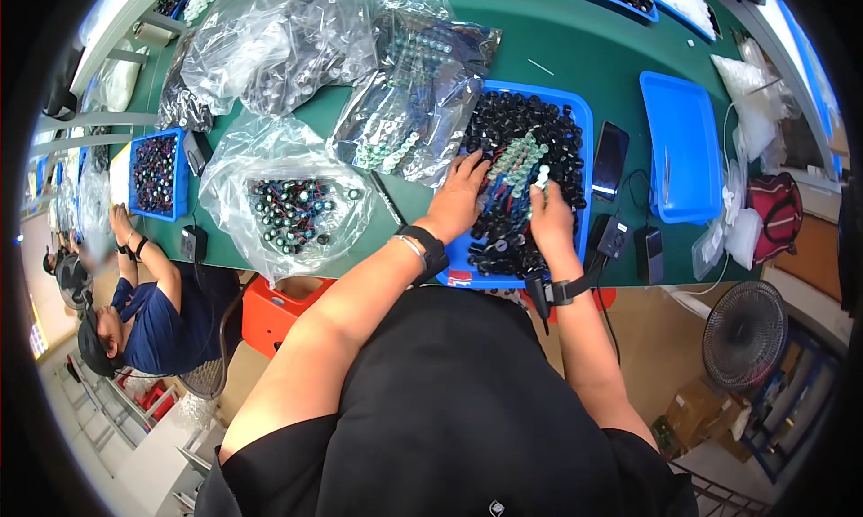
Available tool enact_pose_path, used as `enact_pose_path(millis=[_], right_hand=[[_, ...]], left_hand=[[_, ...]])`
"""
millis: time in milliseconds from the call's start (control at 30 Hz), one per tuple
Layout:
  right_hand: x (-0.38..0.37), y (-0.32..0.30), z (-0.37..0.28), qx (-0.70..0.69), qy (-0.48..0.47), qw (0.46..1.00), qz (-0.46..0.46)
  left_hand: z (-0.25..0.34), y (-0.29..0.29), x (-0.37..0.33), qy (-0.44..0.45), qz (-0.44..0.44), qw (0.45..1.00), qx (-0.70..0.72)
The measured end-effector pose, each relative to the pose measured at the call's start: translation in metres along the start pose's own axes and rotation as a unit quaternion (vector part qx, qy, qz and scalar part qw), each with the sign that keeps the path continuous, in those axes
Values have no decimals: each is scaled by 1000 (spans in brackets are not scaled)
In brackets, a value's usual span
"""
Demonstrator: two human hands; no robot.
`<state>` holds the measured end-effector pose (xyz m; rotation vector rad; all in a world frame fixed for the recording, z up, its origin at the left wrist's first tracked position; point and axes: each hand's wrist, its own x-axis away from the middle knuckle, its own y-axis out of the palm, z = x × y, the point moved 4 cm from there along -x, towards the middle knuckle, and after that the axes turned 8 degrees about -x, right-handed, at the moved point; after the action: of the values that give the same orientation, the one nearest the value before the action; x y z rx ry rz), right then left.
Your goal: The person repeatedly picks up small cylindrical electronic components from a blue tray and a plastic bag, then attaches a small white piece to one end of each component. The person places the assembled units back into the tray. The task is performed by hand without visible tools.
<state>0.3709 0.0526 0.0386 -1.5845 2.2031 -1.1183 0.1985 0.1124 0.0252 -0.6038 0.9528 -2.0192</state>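
My right hand (553,218) is closed in a pinch on a small round whitish-green part (542,176), over the right side of a blue tray (584,148). Beside it a bundle of pale green round parts with thin coloured wires (519,164) lies on many loose black round caps (521,112) in that tray. At the tray's left edge, my left hand (457,196) has its fingers stretched out, the tips against the near-left side of the bundle. Its palm side is hidden. Dark bands circle both wrists.
Left of the tray lie a clear bag of wired round parts (292,213), a silvery bag (409,112) and a black pen (388,198). To the right are a phone (610,160), black adapters (614,238) and a blue tray (685,148). A co-worker (153,310) sits at far left.
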Motion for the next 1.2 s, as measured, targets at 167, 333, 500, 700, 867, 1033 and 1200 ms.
enact_pose_path(millis=[167,333,500,700,867,1033,1200], right_hand=[[13,16,2,-194,91,976,-50],[13,-17,-20,-85,-105,989,61],[23,-18,-23,-205,2,978,-31],[38,-18,-48,-430,50,888,-158],[58,-29,-85,-426,27,871,-241],[68,-40,-107,-366,-13,889,-274],[73,-34,-121,-365,-66,890,-266]], left_hand=[[-10,-11,12,-19,39,997,63],[-17,-20,13,-41,79,991,101],[-6,-31,27,-66,97,991,62],[10,-34,44,-298,-121,849,418],[27,-63,60,-249,-117,791,547],[39,-102,72,-197,-104,784,580],[44,-114,84,-179,-63,818,543]])
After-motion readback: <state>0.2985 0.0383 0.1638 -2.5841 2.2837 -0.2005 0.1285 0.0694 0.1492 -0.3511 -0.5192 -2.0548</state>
